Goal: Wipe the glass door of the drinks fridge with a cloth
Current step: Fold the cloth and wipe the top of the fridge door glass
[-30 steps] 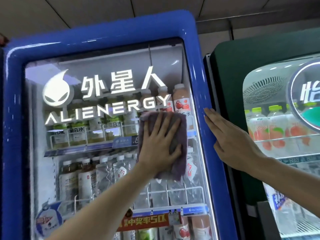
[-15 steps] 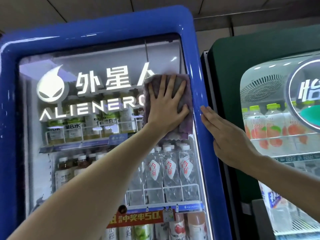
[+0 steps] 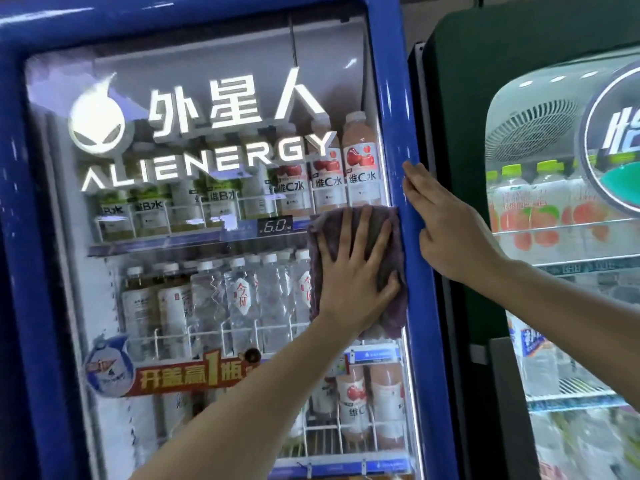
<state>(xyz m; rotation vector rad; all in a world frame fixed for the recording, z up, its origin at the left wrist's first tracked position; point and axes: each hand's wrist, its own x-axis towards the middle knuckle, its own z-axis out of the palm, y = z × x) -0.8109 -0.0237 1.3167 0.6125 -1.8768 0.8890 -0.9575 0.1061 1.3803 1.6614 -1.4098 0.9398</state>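
Observation:
A blue-framed drinks fridge fills the left of the view; its glass door point(image 3: 194, 278) shows shelves of bottles and a lit white logo. My left hand point(image 3: 356, 275) presses a purple-grey cloth point(image 3: 393, 308) flat against the glass with spread fingers, at the door's right edge and mid-height. My right hand point(image 3: 446, 230) rests flat, fingers straight, on the blue right frame point(image 3: 398, 109) of the door, just right of the cloth.
A second fridge with a dark green frame point(image 3: 460, 140) and a glass front point(image 3: 554, 306) stands close on the right, stocked with bottles. A narrow dark gap separates the two fridges.
My left hand slid the cloth up to the top right of the glass, then down along the right edge to mid-height. My right hand stayed on the blue frame.

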